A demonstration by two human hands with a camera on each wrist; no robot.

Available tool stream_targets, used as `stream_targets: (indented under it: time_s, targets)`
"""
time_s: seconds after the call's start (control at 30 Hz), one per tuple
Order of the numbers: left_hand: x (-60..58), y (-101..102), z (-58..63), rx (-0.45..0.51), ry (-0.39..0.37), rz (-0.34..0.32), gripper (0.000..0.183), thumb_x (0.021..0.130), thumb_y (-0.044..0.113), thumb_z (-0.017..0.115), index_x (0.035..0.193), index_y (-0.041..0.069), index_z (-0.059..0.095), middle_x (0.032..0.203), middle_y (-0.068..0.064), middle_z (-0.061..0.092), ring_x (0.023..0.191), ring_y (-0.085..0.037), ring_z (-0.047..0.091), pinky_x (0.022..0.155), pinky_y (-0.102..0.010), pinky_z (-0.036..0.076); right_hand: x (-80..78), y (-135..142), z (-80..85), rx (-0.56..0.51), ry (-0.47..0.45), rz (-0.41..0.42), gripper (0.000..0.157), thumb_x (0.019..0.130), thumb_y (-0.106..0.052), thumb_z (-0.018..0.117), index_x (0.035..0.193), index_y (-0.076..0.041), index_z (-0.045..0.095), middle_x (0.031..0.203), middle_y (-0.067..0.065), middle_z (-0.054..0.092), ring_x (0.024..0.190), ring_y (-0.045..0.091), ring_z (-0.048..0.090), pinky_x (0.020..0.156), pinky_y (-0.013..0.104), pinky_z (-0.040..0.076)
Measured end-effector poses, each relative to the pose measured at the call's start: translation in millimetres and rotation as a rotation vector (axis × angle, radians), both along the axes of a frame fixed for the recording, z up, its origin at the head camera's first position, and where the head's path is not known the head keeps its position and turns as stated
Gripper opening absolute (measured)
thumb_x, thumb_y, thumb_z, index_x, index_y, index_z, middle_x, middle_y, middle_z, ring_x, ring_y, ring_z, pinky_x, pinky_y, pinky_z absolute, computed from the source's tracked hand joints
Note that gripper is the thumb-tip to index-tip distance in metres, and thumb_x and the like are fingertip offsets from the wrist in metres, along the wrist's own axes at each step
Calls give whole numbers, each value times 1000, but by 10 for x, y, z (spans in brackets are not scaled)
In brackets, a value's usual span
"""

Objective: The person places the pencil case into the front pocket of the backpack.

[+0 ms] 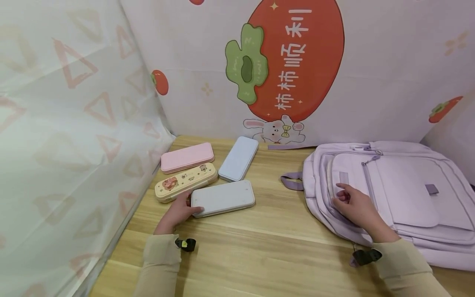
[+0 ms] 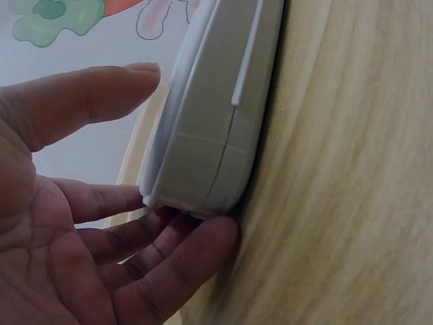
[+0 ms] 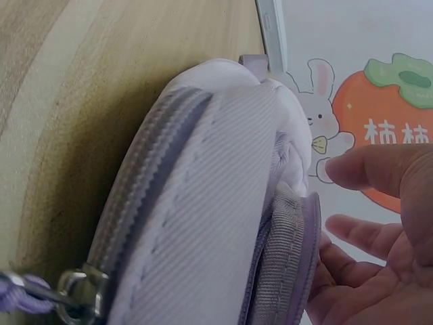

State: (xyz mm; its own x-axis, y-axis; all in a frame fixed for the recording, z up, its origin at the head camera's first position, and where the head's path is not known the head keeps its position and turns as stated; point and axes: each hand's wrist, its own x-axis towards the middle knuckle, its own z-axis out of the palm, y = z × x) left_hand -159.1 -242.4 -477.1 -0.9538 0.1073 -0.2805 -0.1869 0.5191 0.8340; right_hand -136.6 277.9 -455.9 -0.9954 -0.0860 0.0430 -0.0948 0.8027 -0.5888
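Note:
My left hand [image 1: 179, 212] is at the left end of a white pencil case [image 1: 224, 197] lying flat on the table. In the left wrist view, the fingers curl against the end of the case, and the thumb [image 2: 101, 101] extends beside its lid. A lilac backpack [image 1: 400, 177] lies at the right. My right hand [image 1: 356, 206] hovers at its left end, fingers loosely bent with nothing between thumb and fingertips. The right wrist view shows the fingers [image 3: 358, 237] beside the edge of a parted zip pocket [image 3: 284, 250].
Behind the white case lie a cream pencil case [image 1: 187, 181] with cartoon prints, a pink case [image 1: 187, 158] and a light blue case [image 1: 238, 159]. A purple strap loop [image 1: 292, 180] sticks out from the backpack onto the wooden table [image 1: 259, 255]. Printed cloth [image 1: 193, 103] hangs behind and at left.

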Motion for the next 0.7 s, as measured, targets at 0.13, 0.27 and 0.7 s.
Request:
stream_targets:
  time_s: [0.13,0.27,0.7]
  targets:
    - [-11,-12,-27,7,4,-20,77,90,1,77,153,-9,34,127,-28,57,99,-31,61,64,-37,55,-7,9,-23,14,-12,-12,47,93,-15,66,129,14,58,97,11,69,87,23,61,82,46,50]
    - [-9,-14,-30,-63,-1,-29,83,90,5,79,155,-12,29,146,-32,44,120,-37,51,79,-39,54,-2,8,-52,25,-15,-9,39,93,-14,67,122,12,63,94,7,68,84,20,58,78,42,48]
    - [28,18,-14,34,-47,54,85,89,-1,77,155,-8,24,131,-32,50,99,-32,58,62,-34,53,-22,-12,-84,38,42,-3,30,90,-8,64,115,9,68,86,2,65,76,17,55,70,38,46]
